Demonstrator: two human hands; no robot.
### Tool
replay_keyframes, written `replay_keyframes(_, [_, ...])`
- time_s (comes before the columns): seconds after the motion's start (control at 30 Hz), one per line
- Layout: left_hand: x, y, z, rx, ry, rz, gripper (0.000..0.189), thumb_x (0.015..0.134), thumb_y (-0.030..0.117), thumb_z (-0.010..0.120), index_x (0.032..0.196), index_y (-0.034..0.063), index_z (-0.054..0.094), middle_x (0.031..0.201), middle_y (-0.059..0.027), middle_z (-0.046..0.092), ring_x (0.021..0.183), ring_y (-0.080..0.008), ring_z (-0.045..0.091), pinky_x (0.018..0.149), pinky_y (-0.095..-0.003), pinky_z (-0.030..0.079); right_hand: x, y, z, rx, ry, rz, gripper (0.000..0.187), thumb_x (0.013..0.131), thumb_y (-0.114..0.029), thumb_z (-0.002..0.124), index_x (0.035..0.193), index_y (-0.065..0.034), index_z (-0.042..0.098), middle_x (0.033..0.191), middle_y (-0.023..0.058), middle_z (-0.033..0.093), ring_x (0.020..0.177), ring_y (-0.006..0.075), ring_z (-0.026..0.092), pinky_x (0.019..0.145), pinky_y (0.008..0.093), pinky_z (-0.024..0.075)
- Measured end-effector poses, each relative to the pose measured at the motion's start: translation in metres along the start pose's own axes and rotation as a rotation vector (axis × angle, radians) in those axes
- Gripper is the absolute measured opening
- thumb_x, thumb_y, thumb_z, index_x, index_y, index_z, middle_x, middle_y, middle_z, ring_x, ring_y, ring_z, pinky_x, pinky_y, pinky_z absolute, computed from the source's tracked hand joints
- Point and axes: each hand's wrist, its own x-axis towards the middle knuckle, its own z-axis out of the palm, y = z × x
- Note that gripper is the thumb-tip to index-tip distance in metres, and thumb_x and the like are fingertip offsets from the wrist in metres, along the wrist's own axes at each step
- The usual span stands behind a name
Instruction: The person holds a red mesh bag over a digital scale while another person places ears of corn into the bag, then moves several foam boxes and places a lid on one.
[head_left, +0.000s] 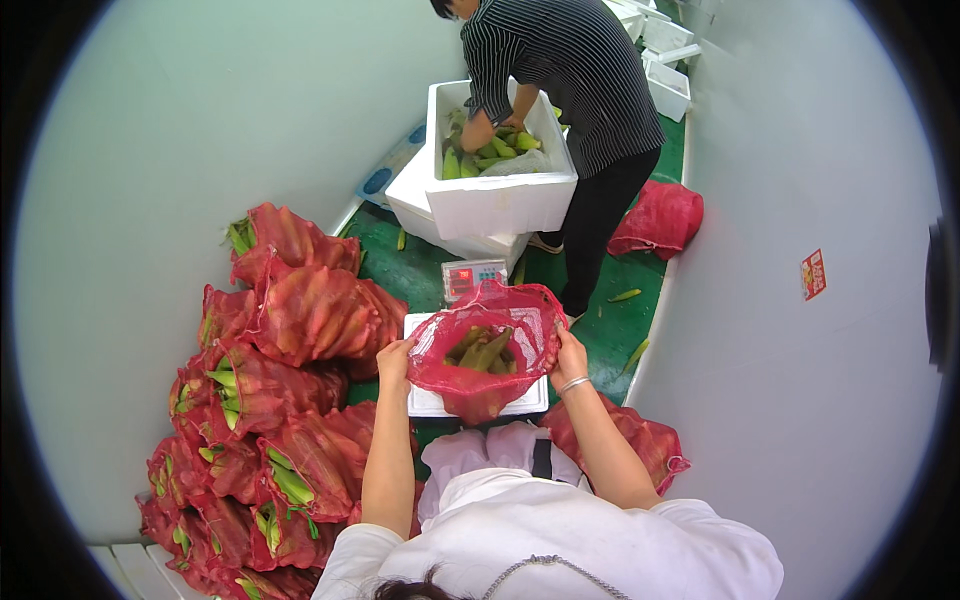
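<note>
Between my hands, a red mesh sack (480, 382) has its mouth spread wide. Several ears of corn in green husks (484, 351) lie at its bottom. My left hand (394, 364) grips the rim on the left, and my right hand (570, 360), with a bracelet at the wrist, grips the rim on the right. Beneath the sack is a white foam lid or platform (531, 401); whether the sack rests its weight there I cannot tell. Just beyond stands a digital scale display (474, 279) with lit red figures.
A person in a striped shirt (570, 75) reaches into a white foam box (501, 202) of corn across from me. Filled red mesh sacks (315, 311) are piled along the left wall. Another sack (622, 442) lies by my right arm, and one (660, 221) farther right. Loose husks (625, 295) dot the green floor.
</note>
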Motion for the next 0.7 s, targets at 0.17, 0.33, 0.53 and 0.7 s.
replay_keyframes(0.17, [-0.0026,0.0027,0.0028,-0.018,0.004,-0.008,0.007,0.077,0.003,0.060,0.079,-0.0032,0.062,0.071,-0.0061,0.061,0.060,-0.0128,0.056,0.055,-0.0247,0.044,0.0029,0.0016,-0.0058,0.038,-0.011,0.013,0.022,0.088,-0.024,0.045,0.070,-0.0108,0.045,0.049,-0.0008,0.038,0.038,0.0115,0.034,0.035,0.0263,0.0265])
replay_keyframes(0.33, [0.0013,-0.0014,-0.0025,-0.044,0.008,-0.014,0.006,0.077,0.003,0.060,0.078,-0.0029,0.061,0.071,-0.0058,0.061,0.060,-0.0128,0.056,0.055,-0.0249,0.044,-0.0008,-0.0016,-0.0056,0.058,-0.012,0.045,0.024,0.088,-0.024,0.045,0.068,-0.0110,0.044,0.047,-0.0004,0.036,0.037,0.0121,0.033,0.035,0.0267,0.0258])
replay_keyframes(0.53, [0.0035,0.0000,-0.0002,-0.074,0.006,-0.016,0.007,0.077,0.004,0.060,0.078,-0.0029,0.061,0.071,-0.0065,0.061,0.060,-0.0132,0.056,0.055,-0.0252,0.044,-0.0002,0.0001,-0.0073,0.092,-0.026,0.069,0.024,0.088,-0.026,0.045,0.068,-0.0132,0.045,0.048,-0.0018,0.039,0.038,0.0109,0.032,0.036,0.0252,0.0249])
replay_keyframes(0.7, [0.0021,0.0075,0.0009,-0.017,-0.061,-0.025,0.011,0.075,0.007,0.063,0.080,-0.0036,0.062,0.071,-0.0067,0.060,0.060,-0.0133,0.056,0.053,-0.0261,0.045,0.0018,-0.0003,-0.0070,0.115,-0.021,0.108,0.025,0.088,-0.028,0.045,0.068,-0.0132,0.044,0.046,-0.0017,0.036,0.037,0.0117,0.031,0.036,0.0258,0.0248])
